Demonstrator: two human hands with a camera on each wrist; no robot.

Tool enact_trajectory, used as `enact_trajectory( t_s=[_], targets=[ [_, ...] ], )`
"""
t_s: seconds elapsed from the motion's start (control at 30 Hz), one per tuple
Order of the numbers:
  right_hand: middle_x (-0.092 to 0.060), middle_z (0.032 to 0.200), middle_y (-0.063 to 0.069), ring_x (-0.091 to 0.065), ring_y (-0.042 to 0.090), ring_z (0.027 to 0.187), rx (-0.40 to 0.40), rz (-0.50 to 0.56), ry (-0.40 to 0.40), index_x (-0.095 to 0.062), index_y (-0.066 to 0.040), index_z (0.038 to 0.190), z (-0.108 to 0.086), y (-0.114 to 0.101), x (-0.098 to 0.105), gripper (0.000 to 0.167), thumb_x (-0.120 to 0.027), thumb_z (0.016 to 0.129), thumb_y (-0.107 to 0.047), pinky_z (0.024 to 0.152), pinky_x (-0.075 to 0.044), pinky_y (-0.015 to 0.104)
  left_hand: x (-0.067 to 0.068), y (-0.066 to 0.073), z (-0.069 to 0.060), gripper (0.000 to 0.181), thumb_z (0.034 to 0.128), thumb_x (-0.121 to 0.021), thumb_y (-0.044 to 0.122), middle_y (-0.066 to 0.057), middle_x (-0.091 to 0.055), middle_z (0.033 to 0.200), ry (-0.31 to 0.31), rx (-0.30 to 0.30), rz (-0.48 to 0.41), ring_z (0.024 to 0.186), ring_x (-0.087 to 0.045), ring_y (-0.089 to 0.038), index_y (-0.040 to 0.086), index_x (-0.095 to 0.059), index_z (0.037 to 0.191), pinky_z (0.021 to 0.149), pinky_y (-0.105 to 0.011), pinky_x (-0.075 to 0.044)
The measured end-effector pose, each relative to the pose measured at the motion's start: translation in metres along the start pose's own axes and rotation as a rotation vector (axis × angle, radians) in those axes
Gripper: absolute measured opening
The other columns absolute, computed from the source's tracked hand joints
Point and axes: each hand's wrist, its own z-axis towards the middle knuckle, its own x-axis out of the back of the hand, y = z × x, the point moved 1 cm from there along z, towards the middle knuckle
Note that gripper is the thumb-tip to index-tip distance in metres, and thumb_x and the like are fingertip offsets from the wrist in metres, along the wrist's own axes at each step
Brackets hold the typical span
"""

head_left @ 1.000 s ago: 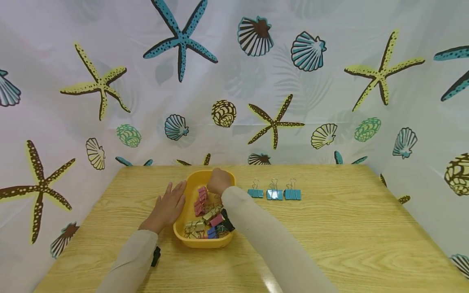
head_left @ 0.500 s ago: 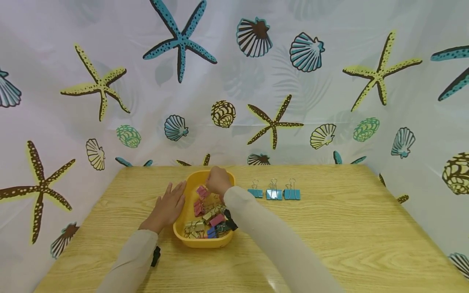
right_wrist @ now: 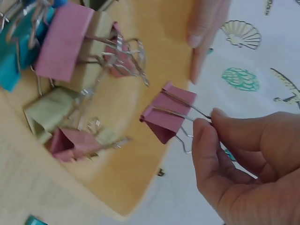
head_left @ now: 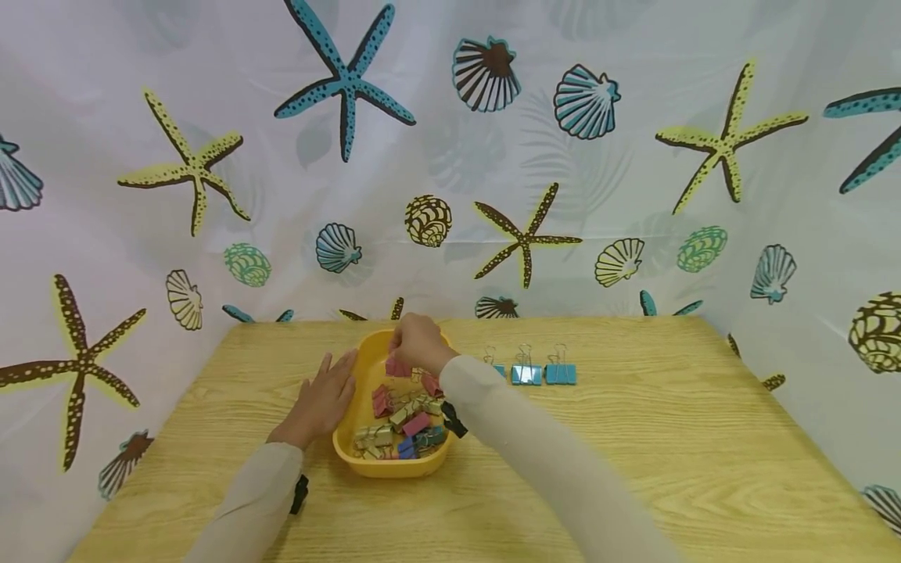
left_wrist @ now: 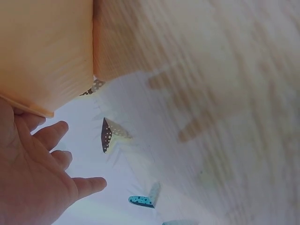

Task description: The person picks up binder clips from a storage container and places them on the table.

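1. From where I stood, the right hand [head_left: 422, 344] had a pink clip [right_wrist: 169, 110] pinched by one wire handle, between the thumb and a finger. The other handle poked out loose.
2. The pink clip's long way ran from the finger ends, along the wire, to its body. So the body stuck out past the fingers, not covered by them.
3. The pink clip was over the far end of the yellow tub [head_left: 390, 469], apart from the other clips [head_left: 417, 423].
4. The left hand [head_left: 320, 399] lay against the tub's left side, fingers stretched out, holding no clip.
5. Three blue clips [head_left: 561, 374] made a row on the table [head_left: 704, 438], right of the tub. The right hand was nearer to them. A sleeve [head_left: 486, 391] hid part of one.
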Motion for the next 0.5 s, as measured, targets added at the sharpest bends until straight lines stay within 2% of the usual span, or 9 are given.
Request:
enact_trajectory(
  t_s=[0.27,0.5],
  targets=[
    [-0.071,0.079,0.003,-0.062,0.015,0.069,0.052,-0.011,-0.023,-0.077,-0.006,0.082,-0.011,0.007,0.028,0.010,-0.071,0.087,-0.012,0.064,-0.052,0.027,0.000,-0.003,-0.002,0.053,0.1060,-0.027,0.027,-0.015,-0.022,0.157,0.011,0.009,0.025,0.145,-0.006,-0.042,0.009,-0.016,0.155,0.104,-0.074,-0.010],
    [-0.072,0.083,0.006,-0.062,0.015,0.068,0.044,0.027,0.015,-0.076,-0.004,0.087,-0.035,0.037,0.066,0.011,-0.068,0.089,-0.011,0.066,-0.052,0.029,-0.001,-0.001,0.000,0.053,0.1056,-0.027,0.026,-0.015,-0.022,0.158,0.006,0.013,0.001,0.145,-0.004,-0.041,0.008,-0.017,0.154,0.106,-0.072,-0.008]
  ],
)
